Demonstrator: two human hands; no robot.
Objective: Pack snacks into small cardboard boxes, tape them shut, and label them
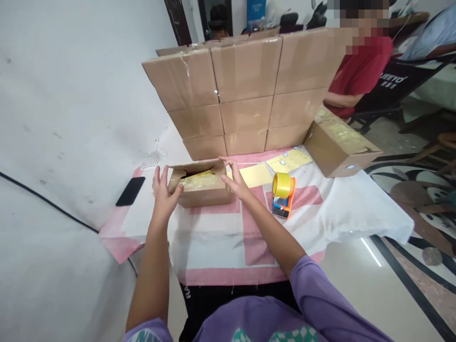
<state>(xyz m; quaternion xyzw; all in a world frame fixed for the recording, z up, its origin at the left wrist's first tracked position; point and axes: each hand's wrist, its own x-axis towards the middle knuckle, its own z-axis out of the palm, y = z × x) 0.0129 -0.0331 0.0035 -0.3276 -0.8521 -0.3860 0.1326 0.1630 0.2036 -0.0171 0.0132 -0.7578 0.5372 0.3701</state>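
A small cardboard box lies on the cloth-covered table, its top flaps partly raised and yellowish contents showing inside. My left hand grips the box's left end, thumb hooked on the front corner. My right hand holds the right end, with its fingers curled over the far flap. An orange tape dispenser with a yellow tape roll stands just right of my right hand, untouched.
Stacked cardboard boxes form a wall behind. Another taped box sits at the right, yellow label sheets lie beside it. A black phone rests at the left. A person in red sits behind the boxes at the right.
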